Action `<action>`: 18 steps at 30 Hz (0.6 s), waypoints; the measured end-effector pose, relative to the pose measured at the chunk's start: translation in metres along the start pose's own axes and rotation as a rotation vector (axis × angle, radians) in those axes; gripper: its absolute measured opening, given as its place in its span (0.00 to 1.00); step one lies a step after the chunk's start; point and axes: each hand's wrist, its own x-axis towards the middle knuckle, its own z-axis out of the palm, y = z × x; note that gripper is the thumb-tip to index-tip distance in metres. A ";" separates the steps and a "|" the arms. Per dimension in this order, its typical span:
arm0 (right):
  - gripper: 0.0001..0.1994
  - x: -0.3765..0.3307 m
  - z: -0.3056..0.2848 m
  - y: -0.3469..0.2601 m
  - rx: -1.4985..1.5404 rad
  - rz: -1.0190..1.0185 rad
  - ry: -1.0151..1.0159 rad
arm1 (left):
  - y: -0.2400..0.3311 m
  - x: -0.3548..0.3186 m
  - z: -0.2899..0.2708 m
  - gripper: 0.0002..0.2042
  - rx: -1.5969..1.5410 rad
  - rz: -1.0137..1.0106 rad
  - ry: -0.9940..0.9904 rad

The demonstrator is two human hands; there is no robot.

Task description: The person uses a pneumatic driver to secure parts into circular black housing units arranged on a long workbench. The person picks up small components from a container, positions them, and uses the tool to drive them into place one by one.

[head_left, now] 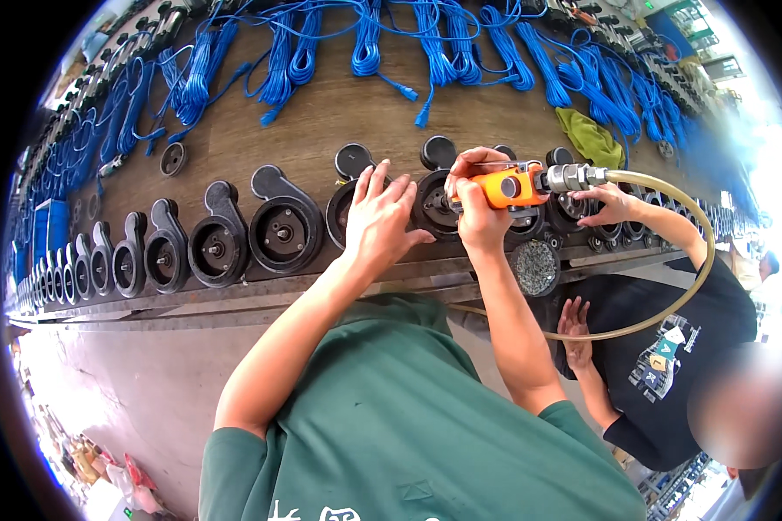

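Note:
My right hand [480, 208] is wrapped round an orange pneumatic screwdriver [499, 189], which has a metal coupling [573, 178] and a clear yellowish air hose [709, 234]. The tool's front end reaches into a black round housing [427, 208]; its exact contact with the parts inside is hidden. Flat and with fingers stretched out, my left hand [378, 213] rests over the neighbouring black housing [338, 213] and covers much of it. Nothing is gripped in that hand. Another black housing with a rounded arm [285, 233] stands just left of it.
Similar housings line the bench's near edge [261, 295]. Bundled blue cables [278, 65] lie along its far side, near a green cloth [593, 137]. A co-worker's hand [613, 207] is at the housings on my right. A tub of small metal parts [535, 267] sits by my right forearm.

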 end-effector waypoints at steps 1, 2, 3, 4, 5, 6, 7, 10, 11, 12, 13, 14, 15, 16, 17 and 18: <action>0.12 0.001 -0.001 0.002 -0.007 0.014 -0.007 | -0.001 0.000 0.001 0.39 -0.005 0.002 0.009; 0.12 0.001 -0.001 0.002 0.019 0.018 0.003 | -0.001 0.000 0.002 0.39 -0.011 0.004 0.016; 0.12 0.002 -0.001 0.003 0.044 0.023 0.014 | -0.001 0.001 0.002 0.39 -0.018 0.007 0.024; 0.13 0.002 -0.001 0.003 0.068 0.027 0.025 | -0.001 0.001 0.001 0.39 -0.020 0.006 0.023; 0.12 0.003 -0.001 0.003 0.072 0.031 0.025 | 0.000 0.002 0.000 0.39 -0.024 0.005 0.022; 0.12 0.003 -0.001 0.003 0.075 0.034 0.026 | 0.000 0.003 -0.001 0.39 -0.028 0.004 0.022; 0.12 0.004 -0.001 0.004 0.079 0.038 0.027 | -0.001 0.003 -0.001 0.39 -0.030 0.006 0.025; 0.12 0.005 -0.002 0.004 0.046 0.064 -0.005 | -0.002 0.003 0.001 0.39 -0.032 0.014 0.033; 0.12 0.005 -0.001 0.004 0.039 0.063 -0.018 | -0.003 0.004 0.002 0.39 -0.033 0.016 0.034; 0.12 0.004 0.000 0.005 0.032 0.062 -0.031 | -0.004 0.004 0.002 0.39 -0.034 0.018 0.035; 0.12 0.004 0.001 0.006 0.026 0.061 -0.044 | -0.005 0.003 0.003 0.39 -0.038 0.021 0.037; 0.12 0.004 0.001 0.007 0.018 0.056 -0.049 | -0.005 0.003 0.003 0.39 -0.042 0.023 0.040; 0.12 0.003 0.001 0.008 0.011 0.051 -0.053 | -0.005 0.003 0.003 0.39 -0.046 0.026 0.044; 0.12 0.002 0.001 0.010 0.003 0.047 -0.057 | -0.006 0.003 0.004 0.38 -0.049 0.021 0.042; 0.12 0.001 0.001 0.010 -0.012 0.041 -0.079 | -0.006 0.002 0.004 0.38 -0.052 0.016 0.041; 0.12 0.000 0.001 0.011 -0.027 0.036 -0.100 | -0.006 0.001 0.004 0.38 -0.054 0.011 0.040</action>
